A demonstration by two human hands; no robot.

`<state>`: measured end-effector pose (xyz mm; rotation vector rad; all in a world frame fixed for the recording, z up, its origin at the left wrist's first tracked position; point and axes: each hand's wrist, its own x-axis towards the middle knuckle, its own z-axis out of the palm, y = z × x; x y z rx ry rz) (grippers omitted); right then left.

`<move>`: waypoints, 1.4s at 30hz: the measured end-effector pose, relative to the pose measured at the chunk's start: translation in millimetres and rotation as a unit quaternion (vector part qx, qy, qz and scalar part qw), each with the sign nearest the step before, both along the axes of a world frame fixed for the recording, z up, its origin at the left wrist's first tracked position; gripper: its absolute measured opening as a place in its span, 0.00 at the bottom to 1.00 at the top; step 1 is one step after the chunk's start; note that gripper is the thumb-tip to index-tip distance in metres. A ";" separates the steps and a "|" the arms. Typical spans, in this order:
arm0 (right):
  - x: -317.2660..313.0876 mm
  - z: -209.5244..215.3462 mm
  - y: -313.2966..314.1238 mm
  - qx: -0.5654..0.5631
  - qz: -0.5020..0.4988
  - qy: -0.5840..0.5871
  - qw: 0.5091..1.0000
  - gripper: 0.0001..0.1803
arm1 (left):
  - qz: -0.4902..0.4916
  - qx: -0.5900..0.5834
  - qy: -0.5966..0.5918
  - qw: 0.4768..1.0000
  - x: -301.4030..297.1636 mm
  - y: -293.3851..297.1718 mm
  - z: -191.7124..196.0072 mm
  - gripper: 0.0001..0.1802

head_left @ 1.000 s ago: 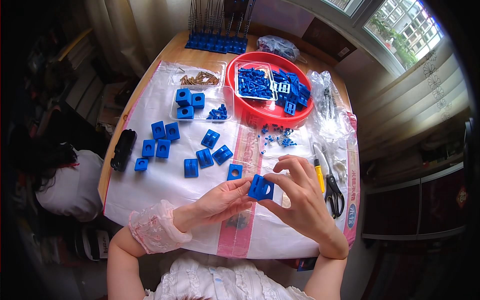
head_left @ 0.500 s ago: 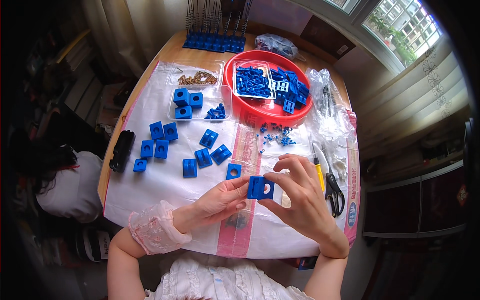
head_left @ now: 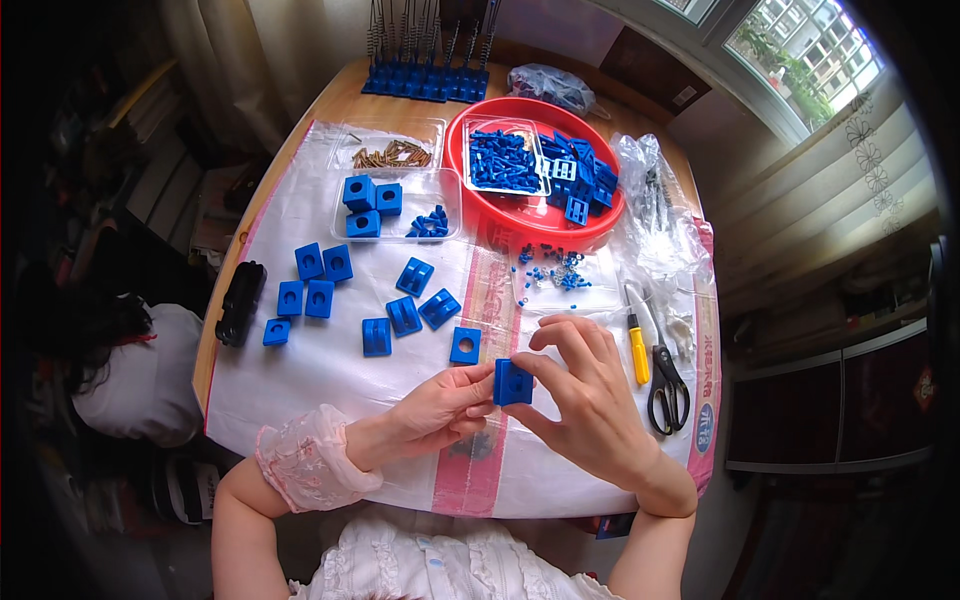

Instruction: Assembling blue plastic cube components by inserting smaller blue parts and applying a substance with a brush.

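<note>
Scarcely shifted since before, my left hand and right hand pinch the blue block at six o'clock; I judge it mid-assembly, needing careful alignment next.

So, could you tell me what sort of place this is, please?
Probably a home workspace for small-parts assembly: a round wooden table under a plastic sheet, a window with a patterned curtain, and a red basin of blue plastic parts.
</note>
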<state>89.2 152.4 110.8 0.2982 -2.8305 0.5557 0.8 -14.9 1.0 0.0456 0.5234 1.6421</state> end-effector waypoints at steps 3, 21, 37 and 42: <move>-0.5 -2.4 -0.5 0.002 0.001 -0.001 1.000 0.21 | -0.004 -0.005 -0.003 1.000 -0.2 0.7 3.3 0.19; -2.1 -5.8 -0.4 0.018 0.006 -0.013 1.000 0.22 | -0.013 -0.011 0.002 1.000 -0.5 -0.2 0.2 0.18; -1.5 -6.4 -0.1 0.016 0.007 -0.007 1.000 0.23 | -0.011 -0.010 0.007 1.000 0.3 -0.5 -5.1 0.18; -1.3 -5.5 -0.7 0.017 0.008 -0.008 1.000 0.23 | -0.012 0.005 0.002 1.000 0.1 -1.2 -6.8 0.19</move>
